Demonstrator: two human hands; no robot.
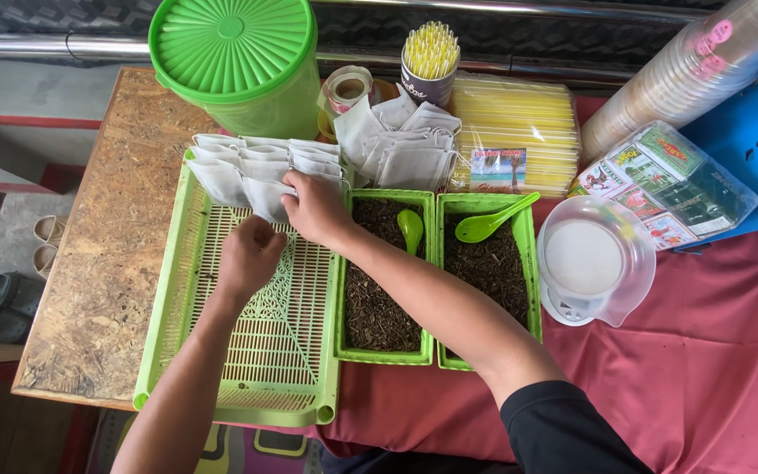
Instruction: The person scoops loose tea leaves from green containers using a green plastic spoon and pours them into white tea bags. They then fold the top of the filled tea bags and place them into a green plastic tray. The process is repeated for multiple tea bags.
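Pinching white filter bags [261, 175], both hands, left hand [247, 256] and right hand [316, 209], curl closed.

Red-clothed table [704, 377] (green tray [164, 290] atop)

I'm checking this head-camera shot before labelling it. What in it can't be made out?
- Right hand: fingertips hidden among the white bags; grip unclear.
- Left hand: seen from behind; contents unclear.
- Stack of cups: cut off by the top right edge.
- Green bucket: lid hides the contents.
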